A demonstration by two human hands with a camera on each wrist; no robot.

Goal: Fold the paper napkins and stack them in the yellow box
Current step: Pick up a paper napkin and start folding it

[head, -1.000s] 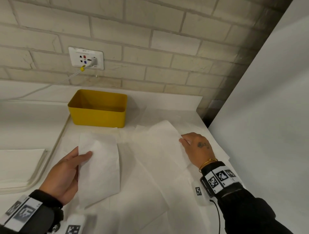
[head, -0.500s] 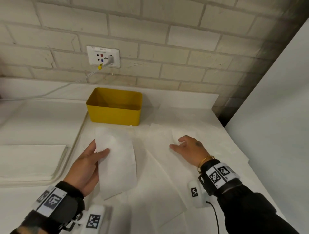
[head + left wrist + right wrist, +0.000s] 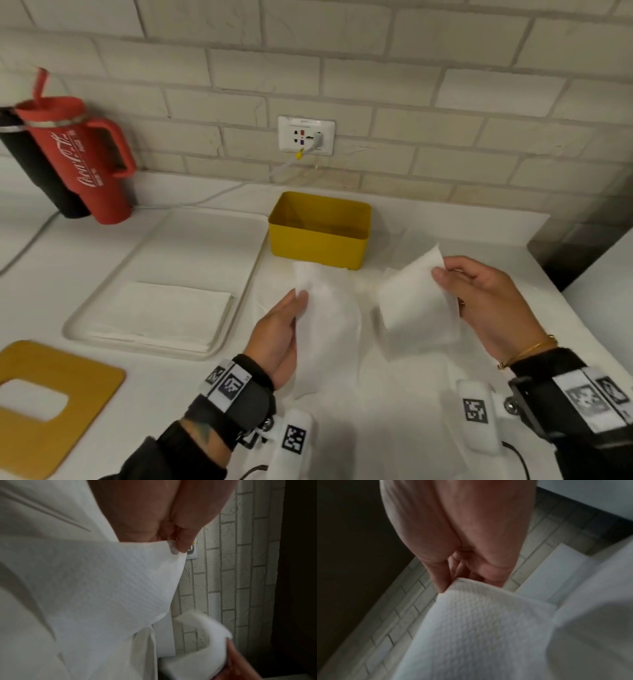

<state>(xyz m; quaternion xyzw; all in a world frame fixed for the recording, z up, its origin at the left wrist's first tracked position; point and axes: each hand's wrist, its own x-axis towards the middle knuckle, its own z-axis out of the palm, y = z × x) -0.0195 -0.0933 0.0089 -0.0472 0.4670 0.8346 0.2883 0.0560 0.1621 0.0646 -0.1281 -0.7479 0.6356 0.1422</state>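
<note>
Napkins pinched in both hands hide the fingers.

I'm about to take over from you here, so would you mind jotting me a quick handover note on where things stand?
Left hand: pinches the top corner of a folded napkin, lifted off the counter.
Right hand: pinches the top edge of a second napkin, also lifted.
Yellow box: by the wall, behind both hands; no napkin visible inside.
Napkin stack: on the tray to the left. More loose sheets lie spread on the counter under the hands.
Done: two napkins in hand, at least the left looks folded.
Left: put both in the box, then fold and stack the rest.
</note>
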